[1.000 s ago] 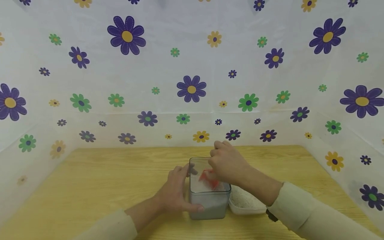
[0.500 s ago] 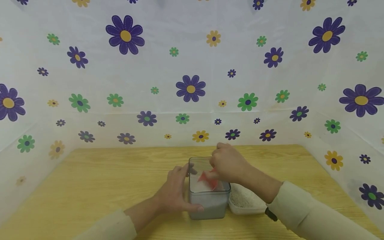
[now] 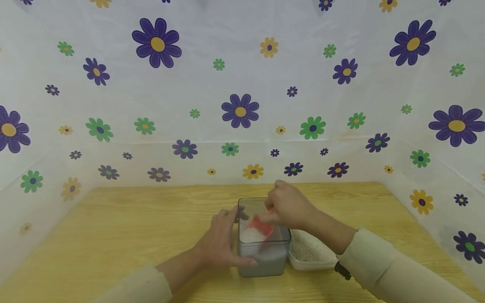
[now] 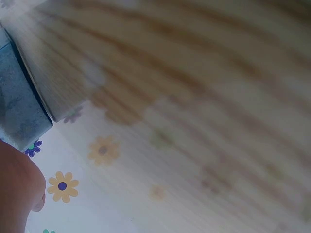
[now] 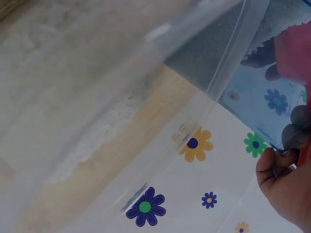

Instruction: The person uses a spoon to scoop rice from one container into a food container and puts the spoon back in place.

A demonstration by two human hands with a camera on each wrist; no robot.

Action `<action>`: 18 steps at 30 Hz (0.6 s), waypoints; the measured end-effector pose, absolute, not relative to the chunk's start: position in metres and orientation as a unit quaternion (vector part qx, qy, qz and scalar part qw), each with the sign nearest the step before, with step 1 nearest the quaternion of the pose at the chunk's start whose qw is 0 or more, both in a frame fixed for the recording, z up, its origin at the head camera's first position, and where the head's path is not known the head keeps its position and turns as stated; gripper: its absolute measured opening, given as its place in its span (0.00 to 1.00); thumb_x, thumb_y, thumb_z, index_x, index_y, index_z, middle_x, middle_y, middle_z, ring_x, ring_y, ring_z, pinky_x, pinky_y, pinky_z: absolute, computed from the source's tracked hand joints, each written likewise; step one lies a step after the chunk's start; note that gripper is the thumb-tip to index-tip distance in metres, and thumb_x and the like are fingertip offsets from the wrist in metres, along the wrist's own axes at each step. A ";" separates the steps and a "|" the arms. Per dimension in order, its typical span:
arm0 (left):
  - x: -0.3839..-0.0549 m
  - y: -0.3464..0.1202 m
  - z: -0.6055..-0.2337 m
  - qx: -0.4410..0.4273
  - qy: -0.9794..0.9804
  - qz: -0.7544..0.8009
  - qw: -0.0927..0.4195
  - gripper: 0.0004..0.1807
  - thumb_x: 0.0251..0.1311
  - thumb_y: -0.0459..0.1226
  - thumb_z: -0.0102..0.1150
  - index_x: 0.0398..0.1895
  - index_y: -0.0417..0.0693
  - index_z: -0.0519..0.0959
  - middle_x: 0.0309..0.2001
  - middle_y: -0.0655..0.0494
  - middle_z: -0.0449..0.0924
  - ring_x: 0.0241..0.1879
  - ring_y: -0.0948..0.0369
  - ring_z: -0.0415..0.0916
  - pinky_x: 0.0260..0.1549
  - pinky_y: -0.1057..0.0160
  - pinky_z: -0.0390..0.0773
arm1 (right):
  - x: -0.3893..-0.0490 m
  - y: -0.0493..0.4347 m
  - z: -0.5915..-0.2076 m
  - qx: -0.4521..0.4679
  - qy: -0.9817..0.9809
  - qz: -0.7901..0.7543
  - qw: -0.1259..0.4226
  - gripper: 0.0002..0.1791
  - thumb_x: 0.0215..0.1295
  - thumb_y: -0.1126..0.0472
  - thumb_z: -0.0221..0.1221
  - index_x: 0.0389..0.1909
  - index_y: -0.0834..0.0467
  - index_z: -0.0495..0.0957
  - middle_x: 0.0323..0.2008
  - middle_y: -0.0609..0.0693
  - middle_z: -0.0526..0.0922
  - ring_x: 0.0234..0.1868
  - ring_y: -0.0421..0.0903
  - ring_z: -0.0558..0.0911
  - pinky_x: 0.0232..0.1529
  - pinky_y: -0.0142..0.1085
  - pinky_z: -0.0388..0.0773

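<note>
A tall, see-through square container (image 3: 263,263) stands upright in the head view with a white grainy mass inside. My left hand (image 3: 217,242) grips its left side, thumb across the front and fingers toward the back. The right hand (image 3: 291,206) reaches over the right rim and holds a red scoop (image 3: 267,230) by its handle. The scoop's bowl is inside the container, down at the white grains. In the right wrist view the scoop (image 5: 294,53) shows through the bluish container wall. The left wrist view catches a container corner (image 4: 22,92) beside part of the left hand (image 4: 19,189).
Against the container's right side sits a low clear bowl (image 3: 314,266) of white, rice-like grains, partly under the right forearm. Everything rests on a wood-grain table (image 3: 151,219). A white flower-print sheet (image 3: 204,88) encloses the back and sides.
The scoop has turned and shifted within the container, showing more of its red bowl beside the white grains. My right hand has moved slightly right and lower; the left hand keeps its hold.
</note>
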State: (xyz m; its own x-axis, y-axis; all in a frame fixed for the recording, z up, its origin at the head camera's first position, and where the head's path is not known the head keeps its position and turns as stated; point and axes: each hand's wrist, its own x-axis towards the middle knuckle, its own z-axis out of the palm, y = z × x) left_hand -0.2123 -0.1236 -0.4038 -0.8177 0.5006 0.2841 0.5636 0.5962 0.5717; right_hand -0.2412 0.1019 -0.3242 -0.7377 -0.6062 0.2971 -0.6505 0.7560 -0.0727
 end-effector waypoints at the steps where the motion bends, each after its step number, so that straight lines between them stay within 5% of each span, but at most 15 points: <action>1: -0.212 -0.124 -0.404 -0.298 -0.892 -0.337 0.046 0.60 0.34 0.68 0.74 0.71 0.53 0.61 0.61 0.62 0.72 0.57 0.61 0.63 0.55 0.48 0.69 | -0.241 0.102 -0.325 0.338 -0.928 0.092 0.129 0.27 0.55 0.44 0.64 0.06 0.49 0.64 0.11 0.39 0.60 0.26 0.40 0.62 0.29 0.31 0.57; 18: -0.213 -0.124 -0.405 -0.306 -0.889 -0.337 0.055 0.58 0.34 0.68 0.74 0.69 0.53 0.62 0.60 0.61 0.73 0.56 0.60 0.64 0.53 0.49 0.68 | -0.235 0.113 -0.323 0.311 -0.925 0.171 0.137 0.30 0.56 0.45 0.67 0.05 0.49 0.62 0.11 0.38 0.58 0.25 0.38 0.62 0.27 0.30 0.57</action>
